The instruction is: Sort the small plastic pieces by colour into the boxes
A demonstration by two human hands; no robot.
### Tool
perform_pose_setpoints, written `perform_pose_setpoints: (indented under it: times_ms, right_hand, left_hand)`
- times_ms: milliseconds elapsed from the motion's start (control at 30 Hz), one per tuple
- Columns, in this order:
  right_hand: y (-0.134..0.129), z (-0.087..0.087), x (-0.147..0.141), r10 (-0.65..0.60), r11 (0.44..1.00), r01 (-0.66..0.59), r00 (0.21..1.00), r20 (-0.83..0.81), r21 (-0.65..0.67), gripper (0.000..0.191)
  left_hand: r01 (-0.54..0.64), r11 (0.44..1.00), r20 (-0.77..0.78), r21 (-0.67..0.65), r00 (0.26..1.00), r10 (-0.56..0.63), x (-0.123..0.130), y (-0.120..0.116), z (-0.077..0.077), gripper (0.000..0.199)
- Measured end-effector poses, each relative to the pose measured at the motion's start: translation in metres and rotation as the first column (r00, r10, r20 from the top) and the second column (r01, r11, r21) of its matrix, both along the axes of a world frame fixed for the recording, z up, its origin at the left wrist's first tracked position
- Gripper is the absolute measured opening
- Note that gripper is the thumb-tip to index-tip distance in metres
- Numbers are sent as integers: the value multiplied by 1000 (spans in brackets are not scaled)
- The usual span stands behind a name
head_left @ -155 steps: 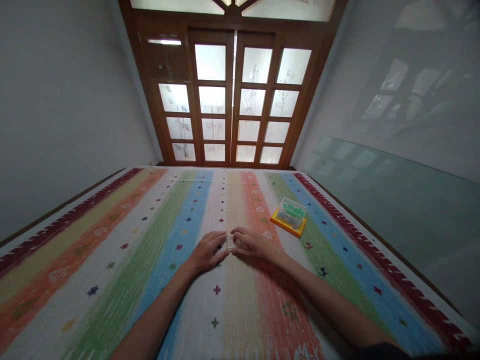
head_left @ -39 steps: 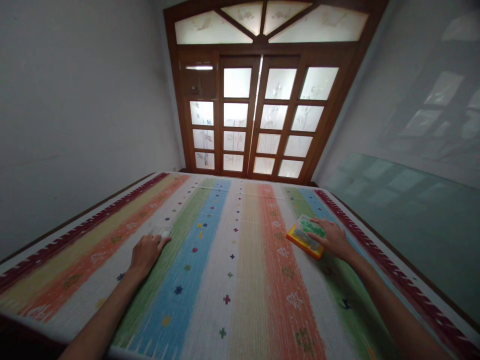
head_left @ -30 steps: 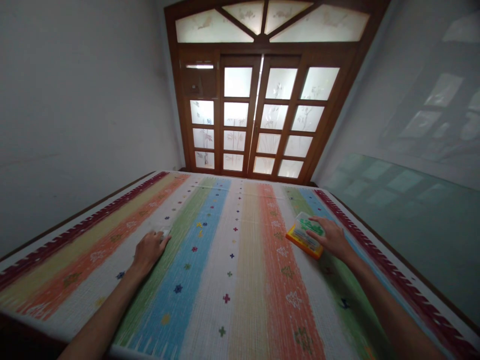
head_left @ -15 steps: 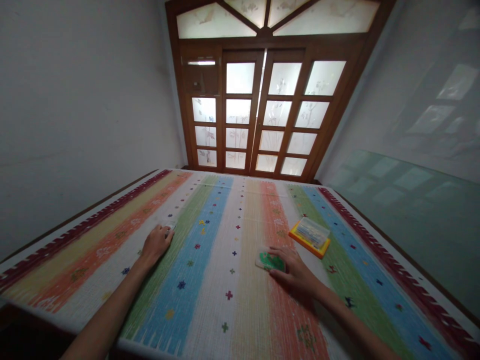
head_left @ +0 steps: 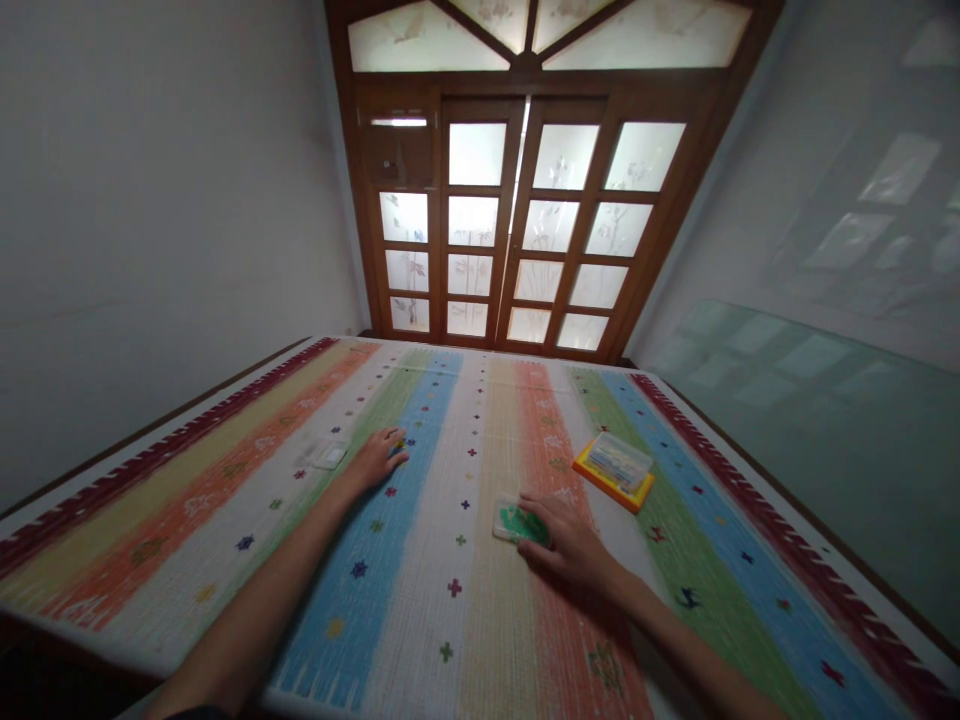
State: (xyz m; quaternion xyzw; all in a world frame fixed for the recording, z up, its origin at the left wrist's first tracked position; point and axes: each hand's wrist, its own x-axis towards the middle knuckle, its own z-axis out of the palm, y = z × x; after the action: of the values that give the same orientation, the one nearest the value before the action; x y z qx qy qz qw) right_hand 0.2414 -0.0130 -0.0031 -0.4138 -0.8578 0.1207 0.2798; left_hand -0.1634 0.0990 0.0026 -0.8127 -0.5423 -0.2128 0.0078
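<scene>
My left hand [head_left: 377,460] rests low over the blue stripe of the cloth, its thumb and fingers apart around small yellow bits [head_left: 400,444] that are partly hidden by the fingertips. A small clear case [head_left: 330,456] lies on the cloth to the left of this hand. Right of centre, my right hand [head_left: 559,530] grips a clear box with green contents [head_left: 517,519] by its right side, thumb at the near edge and fingers over the top. The box sits on or just above the cloth.
A yellow-orange tray with a clear cover [head_left: 615,470] lies beyond my right hand. The striped cloth [head_left: 420,560] covers a wide table. Walls flank the table, a glass panel [head_left: 810,410] stands at the right, and wooden doors [head_left: 499,220] close the far end.
My left hand has left the small clear case, uncovering it, and moved right to the yellow bits. My right hand and the green-filled box have shifted slightly left in view.
</scene>
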Motion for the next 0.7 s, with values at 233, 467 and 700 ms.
perform_pose_setpoints:
  times_ms: [233, 467, 700]
  right_hand:
    - [-8, 1, -16, 10, 984, -46, 979, 203, 174, 48]
    - [-9, -15, -43, -89, 904, -89, 918, 387, 419, 47]
    - [-9, -17, -48, -206, 786, -167, 836, 508, 595, 45]
  left_hand:
    - [51, 995, 15, -81, 999, -50, 1, 15, 9, 23]
    - [-1, 997, 114, -76, 993, 10, 4, 10, 9, 33]
    - [71, 996, 217, -54, 974, -58, 28, -28, 16, 40]
